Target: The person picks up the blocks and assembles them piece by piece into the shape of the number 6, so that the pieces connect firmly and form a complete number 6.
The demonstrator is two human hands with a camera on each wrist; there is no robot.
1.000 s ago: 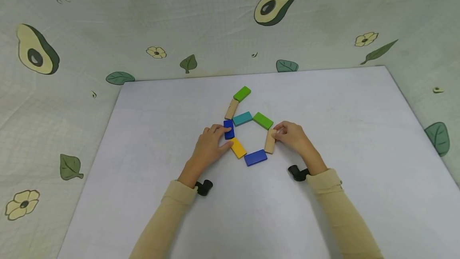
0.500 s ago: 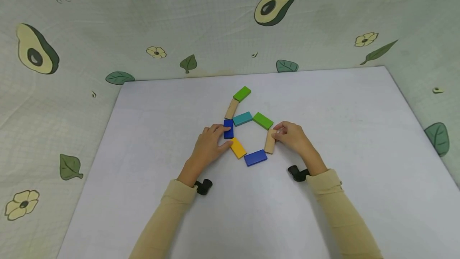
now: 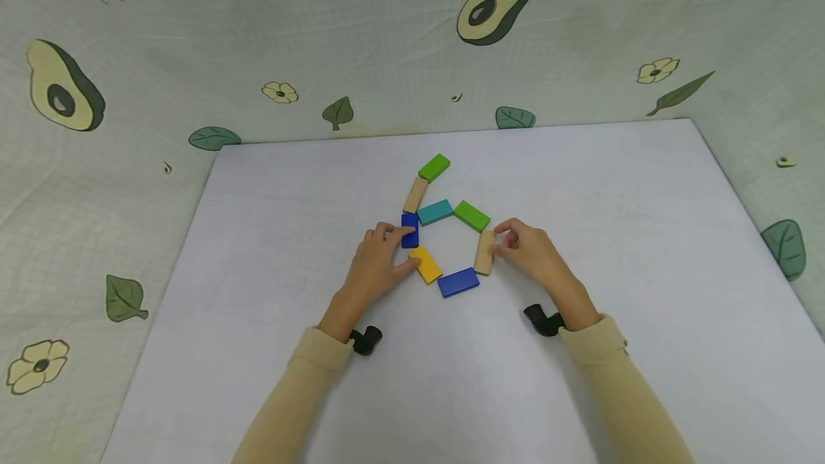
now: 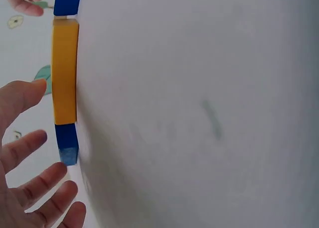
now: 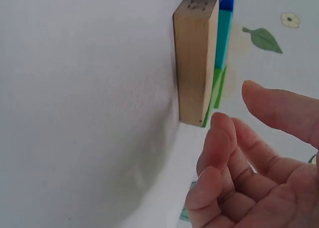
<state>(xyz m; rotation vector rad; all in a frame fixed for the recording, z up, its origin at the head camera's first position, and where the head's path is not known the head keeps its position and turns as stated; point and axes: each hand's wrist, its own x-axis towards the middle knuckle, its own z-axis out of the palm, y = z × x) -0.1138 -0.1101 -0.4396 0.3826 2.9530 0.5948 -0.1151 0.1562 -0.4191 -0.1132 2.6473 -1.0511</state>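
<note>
Small rectangular blocks lie flat in a bent ring on the white table. My left hand (image 3: 374,263) spreads its fingers at the ring's left side. One fingertip lies over the dark blue block (image 3: 409,240), and the thumb tip is over the yellow block (image 3: 428,271); contact is hard to tell. In the left wrist view a narrow gap shows between thumb and yellow block (image 4: 65,73). My right hand (image 3: 531,253), fingers loosely bent, is just right of the plain wooden block (image 3: 485,256). In the right wrist view nothing is between its fingertips, and the wooden block (image 5: 194,63) stands apart.
A second blue block (image 3: 459,283) forms the ring's near side; a teal block (image 3: 435,213) and a green block (image 3: 473,215) form its far side. Beyond them a wooden block (image 3: 415,195) and another green block (image 3: 435,167) trail away. Avocado-print cloth (image 3: 387,34) borders the table (image 3: 290,199).
My right hand has let go of the plain wooden block and drawn slightly right and nearer. The left thumb has slid slightly over the yellow block, whose far end has shifted slightly left.
</note>
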